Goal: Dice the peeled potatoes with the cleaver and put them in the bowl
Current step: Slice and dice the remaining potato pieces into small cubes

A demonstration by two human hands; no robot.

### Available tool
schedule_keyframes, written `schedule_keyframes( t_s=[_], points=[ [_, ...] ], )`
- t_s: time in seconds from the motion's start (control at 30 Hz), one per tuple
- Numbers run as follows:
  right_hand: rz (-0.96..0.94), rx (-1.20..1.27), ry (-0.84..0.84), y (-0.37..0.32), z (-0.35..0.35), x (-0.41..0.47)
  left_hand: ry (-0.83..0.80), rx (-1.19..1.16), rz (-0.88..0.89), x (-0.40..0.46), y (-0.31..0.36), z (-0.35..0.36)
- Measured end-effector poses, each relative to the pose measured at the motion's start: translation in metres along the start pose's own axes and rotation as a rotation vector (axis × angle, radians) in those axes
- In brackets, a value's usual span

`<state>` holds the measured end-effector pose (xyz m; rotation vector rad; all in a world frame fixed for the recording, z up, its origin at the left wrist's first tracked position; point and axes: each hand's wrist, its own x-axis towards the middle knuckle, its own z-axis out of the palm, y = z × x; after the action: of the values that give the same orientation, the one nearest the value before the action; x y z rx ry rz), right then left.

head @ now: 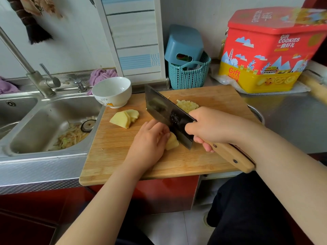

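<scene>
I see the steel counter [292,117] carrying a wooden cutting board [123,156], a red-and-yellow cookie tin [261,55] and a teal woven basket [187,76] by the wall.

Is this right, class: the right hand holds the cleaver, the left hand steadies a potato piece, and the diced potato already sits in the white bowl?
One detail is wrong. The head view shows the white bowl empty; the diced potato lies piled on the cutting board. The right hand does hold the cleaver, and the left hand steadies a potato piece.
</scene>
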<state>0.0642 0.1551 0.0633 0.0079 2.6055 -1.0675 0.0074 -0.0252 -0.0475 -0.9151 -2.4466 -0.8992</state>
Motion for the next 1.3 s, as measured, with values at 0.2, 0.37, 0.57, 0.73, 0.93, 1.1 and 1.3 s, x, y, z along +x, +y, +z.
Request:
schedule_keyframes(
  t_s=[0.2, 0.37, 0.57, 0.73, 0.93, 1.1, 1.3],
  points=[
    [-0.024, -0.111, 0.02, -0.024, -0.01, -0.011, 0.001, 0.002, -0.007, 0.002, 0.002, -0.001],
    [0.03, -0.143, -0.005, -0.03, -0.006, -0.008, -0.012, 0.028, -0.016, 0.003, 0.003, 0.0],
    [0.102, -0.122, -0.055, -0.036, -0.007, 0.0, -0.008, 0.023, -0.015, 0.003, 0.002, -0.001],
    [0.149, -0.13, -0.059, -0.024, 0.016, 0.003, 0.007, 0.023, 0.0, 0.001, 0.001, -0.001],
    [0.16, -0.042, 0.005, -0.008, 0.015, 0.004, 0.058, 0.003, -0.021, -0.003, 0.0, 0.0],
    [0.17, 0.031, 0.004, -0.007, 0.0, 0.002, 0.052, -0.001, -0.03, -0.004, 0.002, -0.002],
    [0.099, 0.006, 0.019, -0.021, -0.007, -0.007, 0.037, 0.044, -0.024, -0.005, 0.002, -0.002]
  ],
)
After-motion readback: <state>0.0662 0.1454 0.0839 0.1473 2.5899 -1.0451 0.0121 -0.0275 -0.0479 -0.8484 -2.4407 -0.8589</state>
